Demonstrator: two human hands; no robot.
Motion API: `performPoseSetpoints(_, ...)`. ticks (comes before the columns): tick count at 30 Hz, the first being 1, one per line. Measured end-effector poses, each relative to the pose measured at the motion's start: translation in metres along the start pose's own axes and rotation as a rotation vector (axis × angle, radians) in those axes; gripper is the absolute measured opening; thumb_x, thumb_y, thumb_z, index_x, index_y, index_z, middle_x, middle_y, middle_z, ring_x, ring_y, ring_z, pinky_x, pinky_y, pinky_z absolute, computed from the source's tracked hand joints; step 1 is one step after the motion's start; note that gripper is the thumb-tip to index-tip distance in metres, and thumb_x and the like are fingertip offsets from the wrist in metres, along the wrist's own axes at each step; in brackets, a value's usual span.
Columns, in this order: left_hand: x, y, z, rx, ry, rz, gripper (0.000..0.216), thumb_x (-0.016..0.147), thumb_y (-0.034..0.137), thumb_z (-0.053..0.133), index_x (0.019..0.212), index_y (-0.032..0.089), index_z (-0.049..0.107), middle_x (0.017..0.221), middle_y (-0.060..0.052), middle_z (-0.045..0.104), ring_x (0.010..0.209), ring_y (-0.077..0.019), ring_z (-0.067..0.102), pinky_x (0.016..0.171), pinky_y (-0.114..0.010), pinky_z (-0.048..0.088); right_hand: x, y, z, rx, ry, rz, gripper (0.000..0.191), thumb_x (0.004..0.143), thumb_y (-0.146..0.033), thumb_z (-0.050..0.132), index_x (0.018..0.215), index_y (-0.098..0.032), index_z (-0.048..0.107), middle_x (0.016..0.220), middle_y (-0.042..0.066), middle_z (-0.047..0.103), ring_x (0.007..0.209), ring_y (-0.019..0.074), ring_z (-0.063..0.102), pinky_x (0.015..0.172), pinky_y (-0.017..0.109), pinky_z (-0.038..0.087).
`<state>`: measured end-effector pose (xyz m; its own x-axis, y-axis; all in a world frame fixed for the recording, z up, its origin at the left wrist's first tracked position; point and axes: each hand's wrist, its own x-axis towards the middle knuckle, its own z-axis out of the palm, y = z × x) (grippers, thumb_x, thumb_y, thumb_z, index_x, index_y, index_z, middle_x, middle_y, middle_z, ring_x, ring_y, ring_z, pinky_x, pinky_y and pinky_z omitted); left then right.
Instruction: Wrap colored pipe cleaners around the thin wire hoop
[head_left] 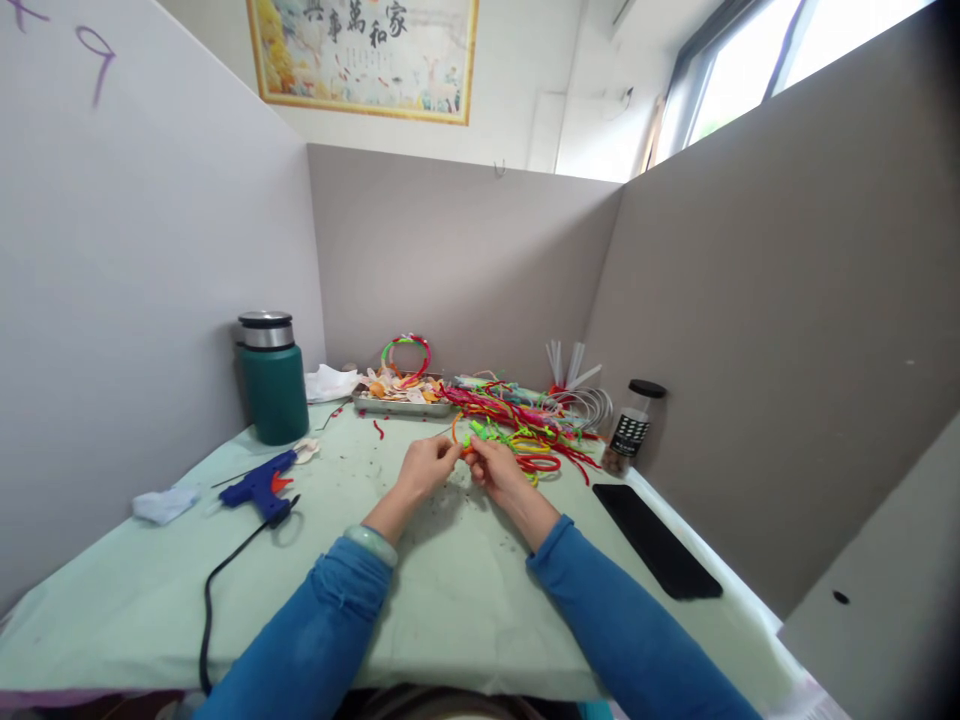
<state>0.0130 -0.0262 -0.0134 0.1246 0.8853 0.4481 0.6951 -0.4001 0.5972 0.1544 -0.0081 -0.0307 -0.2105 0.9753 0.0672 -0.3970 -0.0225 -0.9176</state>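
My left hand (426,468) and my right hand (501,472) meet over the middle of the table, fingers pinched close together. Between them they hold an orange pipe cleaner (454,426), its thin end curving up above the fingertips. A bit of bright green shows at the pinch; the fingers partly cover it, so its shape is unclear. Just behind my right hand lies a pile of pipe cleaners (510,408), mostly red with green and yellow ones. A metal tray (401,408) of small orange and white pieces stands further back, with a multicoloured ring (429,358) on top.
On the left are a blue glue gun (259,487) with a black cord, a green flask (274,395) and crumpled white tissue (165,505). A black phone (656,540) and a black-lidded jar (632,428) are at right. Grey partitions (465,260) enclose the table.
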Motion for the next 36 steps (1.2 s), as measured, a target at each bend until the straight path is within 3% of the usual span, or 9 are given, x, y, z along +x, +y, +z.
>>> performPoseSetpoints(3, -0.0024, 0.0010, -0.0004, -0.037, 0.125, 0.142, 0.023, 0.081, 0.032, 0.047, 0.088, 0.016, 0.062, 0.076, -0.002, 0.063, 0.059, -0.0094, 0.051, 0.059, -0.021, 0.037, 0.0011, -0.0031, -0.0018, 0.090, 0.020, 0.048, 0.025, 0.068, -0.037, 0.068, 0.066, -0.016, 0.053, 0.049, -0.004, 0.055, 0.032, 0.0034, 0.039, 0.031, 0.016, 0.027)
performPoseSetpoints(6, -0.0035, 0.0010, -0.0009, -0.026, 0.171, 0.307, 0.026, 0.080, 0.023, 0.050, 0.105, 0.019, 0.060, 0.092, -0.004, 0.061, 0.066, -0.0096, 0.052, 0.066, -0.022, 0.042, 0.0022, -0.0053, -0.0023, 0.170, 0.021, 0.094, 0.021, 0.072, -0.034, 0.065, 0.069, -0.016, 0.055, 0.049, -0.004, 0.055, 0.031, 0.0026, 0.037, 0.031, 0.015, 0.027)
performPoseSetpoints(12, -0.0014, -0.0049, 0.0011, 0.089, 0.232, 0.453, 0.034, 0.082, 0.017, 0.050, 0.114, 0.024, 0.058, 0.100, -0.006, 0.056, 0.078, -0.0122, 0.053, 0.073, -0.026, 0.044, 0.0042, -0.0046, -0.0029, 0.289, -0.017, 0.160, 0.020, 0.074, -0.032, 0.065, 0.073, -0.016, 0.054, 0.048, -0.004, 0.055, 0.031, 0.0019, 0.038, 0.032, 0.013, 0.027)
performPoseSetpoints(16, -0.0002, -0.0084, 0.0026, 0.160, 0.237, 0.505, 0.029, 0.085, 0.018, 0.046, 0.109, 0.025, 0.062, 0.098, -0.006, 0.057, 0.084, -0.0139, 0.053, 0.076, -0.028, 0.044, 0.0039, -0.0050, -0.0032, 0.300, -0.034, 0.183, 0.019, 0.074, -0.030, 0.067, 0.072, -0.015, 0.055, 0.049, -0.004, 0.056, 0.031, 0.0014, 0.038, 0.031, 0.013, 0.026)
performPoseSetpoints(26, -0.0001, -0.0075, 0.0037, 0.171, 0.235, 0.491, 0.019, 0.084, 0.019, 0.048, 0.092, 0.018, 0.066, 0.097, -0.007, 0.061, 0.088, -0.0156, 0.055, 0.078, -0.029, 0.043, 0.0019, -0.0056, -0.0028, 0.207, -0.007, 0.082, 0.022, 0.073, -0.032, 0.067, 0.066, -0.015, 0.055, 0.049, -0.003, 0.057, 0.032, 0.0024, 0.040, 0.032, 0.014, 0.027)
performPoseSetpoints(32, -0.0012, -0.0056, 0.0027, 0.186, 0.131, 0.428, 0.018, 0.084, 0.019, 0.049, 0.087, 0.019, 0.066, 0.086, -0.005, 0.066, 0.081, -0.0155, 0.058, 0.076, -0.027, 0.040, 0.0021, -0.0030, -0.0037, 0.092, 0.021, -0.012, 0.028, 0.068, -0.037, 0.069, 0.064, -0.016, 0.052, 0.048, -0.004, 0.056, 0.032, 0.0041, 0.040, 0.032, 0.016, 0.028)
performPoseSetpoints(36, -0.0009, -0.0034, 0.0021, 0.120, 0.054, 0.318, 0.018, 0.083, 0.021, 0.049, 0.083, 0.019, 0.067, 0.075, -0.003, 0.067, 0.068, -0.0130, 0.057, 0.065, -0.023, 0.038, 0.0021, -0.0021, -0.0043, 0.043, 0.014, -0.052, 0.031, 0.067, -0.044, 0.067, 0.065, -0.017, 0.050, 0.049, -0.004, 0.055, 0.034, 0.0056, 0.041, 0.033, 0.018, 0.030)
